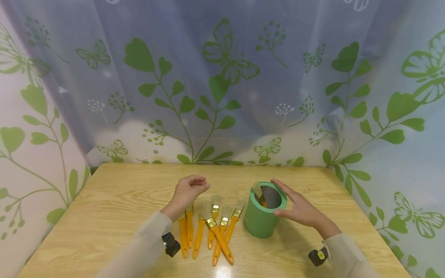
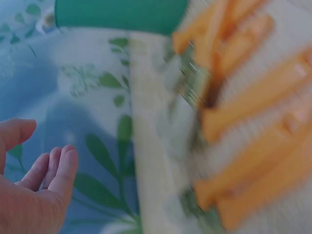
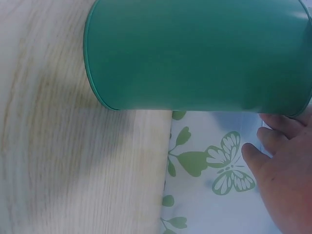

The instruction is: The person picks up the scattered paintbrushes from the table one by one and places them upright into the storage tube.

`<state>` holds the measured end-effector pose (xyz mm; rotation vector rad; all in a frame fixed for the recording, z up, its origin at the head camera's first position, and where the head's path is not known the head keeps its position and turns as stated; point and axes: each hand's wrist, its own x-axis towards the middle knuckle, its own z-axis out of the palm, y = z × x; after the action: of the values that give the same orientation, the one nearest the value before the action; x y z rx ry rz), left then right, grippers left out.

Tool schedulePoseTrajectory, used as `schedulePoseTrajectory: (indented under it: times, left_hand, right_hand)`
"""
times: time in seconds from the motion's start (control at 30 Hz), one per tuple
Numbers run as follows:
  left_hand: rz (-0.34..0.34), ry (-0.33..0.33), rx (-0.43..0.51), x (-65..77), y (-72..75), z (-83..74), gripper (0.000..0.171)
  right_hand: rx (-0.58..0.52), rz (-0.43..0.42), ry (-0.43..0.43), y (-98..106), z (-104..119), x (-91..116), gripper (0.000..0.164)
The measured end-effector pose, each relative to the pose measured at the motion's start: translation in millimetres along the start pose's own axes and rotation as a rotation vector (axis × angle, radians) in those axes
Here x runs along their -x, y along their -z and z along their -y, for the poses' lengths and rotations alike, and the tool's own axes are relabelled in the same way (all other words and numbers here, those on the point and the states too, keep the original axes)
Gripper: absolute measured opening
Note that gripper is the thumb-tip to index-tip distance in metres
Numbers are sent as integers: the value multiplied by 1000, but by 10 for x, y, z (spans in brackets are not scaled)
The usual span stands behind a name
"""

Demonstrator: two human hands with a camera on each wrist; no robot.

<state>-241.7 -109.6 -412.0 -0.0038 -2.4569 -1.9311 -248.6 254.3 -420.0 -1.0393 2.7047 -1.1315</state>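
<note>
Palm turned inward, my left hand hovers over the far end of several paintbrushes, its fingers relaxed and holding nothing. The brushes have orange handles, metal ferrules and pale bristles, and lie on the table with bristles pointing away from me. One paintbrush crosses over others at the right of the group. A green cylindrical can stands upright to their right. Inside it a paintbrush leans with bristles up. My right hand holds the can near its rim, thumb in front and fingers behind.
The wooden table runs back to a curtain printed with green leaves and butterflies, which also hangs at both sides. A black wrist camera sits on my left sleeve and another wrist camera on the right.
</note>
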Motion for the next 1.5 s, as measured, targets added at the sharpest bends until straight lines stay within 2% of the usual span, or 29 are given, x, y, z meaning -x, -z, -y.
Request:
schedulePoseTrajectory:
  times: [0.23, 0.47, 0.63, 0.73, 0.83, 1.03, 1.17, 1.3, 1.5]
  left_hand:
    - [-22, 126, -63, 126, 323, 314, 37]
    - [-31, 160, -153, 264, 530, 526, 38]
    - [13, 209, -210, 320, 606, 613, 43]
    - [43, 253, -216, 368, 618, 632, 47]
    - [57, 265, -221, 398, 616, 649, 49]
    - [19, 241, -276, 394, 521, 689, 42]
    - [-36, 215, -350, 369, 438, 734, 24]
    - [-62, 186, -416, 357, 400, 754, 34]
    - [-54, 179, -451, 334, 407, 776, 37]
  right_hand:
    - [-21, 26, 21, 10, -20, -21, 92]
    - [-45, 43, 8, 28, 0, -30, 92]
    - [-45, 46, 4, 39, 5, -29, 92]
    - [-35, 47, 5, 38, -2, -31, 92]
    - [-25, 49, -1, 38, 2, -30, 92]
    - [-24, 52, -8, 39, 7, -22, 92]
    - [-26, 51, -7, 34, 7, -25, 91]
    - [-26, 52, -8, 27, 7, -30, 91]
    - [-24, 51, -16, 20, -6, -31, 92]
